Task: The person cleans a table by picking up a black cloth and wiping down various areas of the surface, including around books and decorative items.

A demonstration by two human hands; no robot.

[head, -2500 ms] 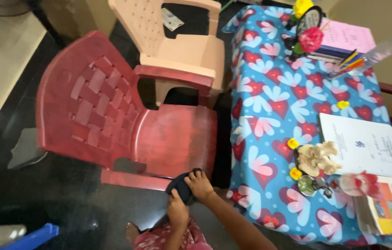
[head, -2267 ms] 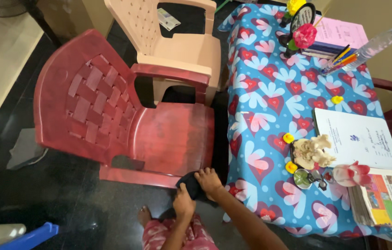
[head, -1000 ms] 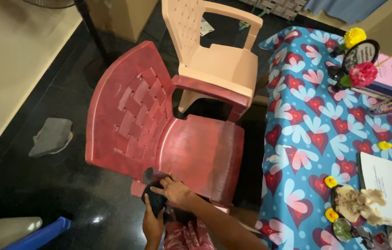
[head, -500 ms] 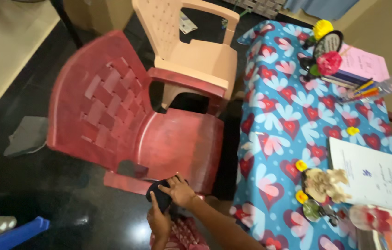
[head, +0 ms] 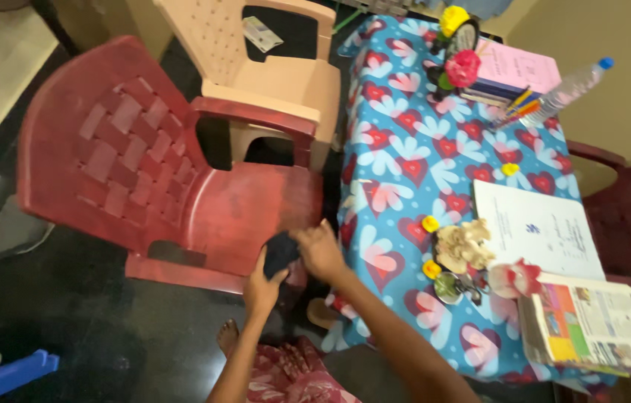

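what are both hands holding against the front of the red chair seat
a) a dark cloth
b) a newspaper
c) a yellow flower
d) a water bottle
a: the left hand and right hand both grip a dark cloth at the front edge of the red chair; the bottle and newspaper lie on the table.

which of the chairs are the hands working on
The big red chair with the woven-pattern back: both hands press a dark cloth at its seat's front edge. The beige chair stands behind, untouched.
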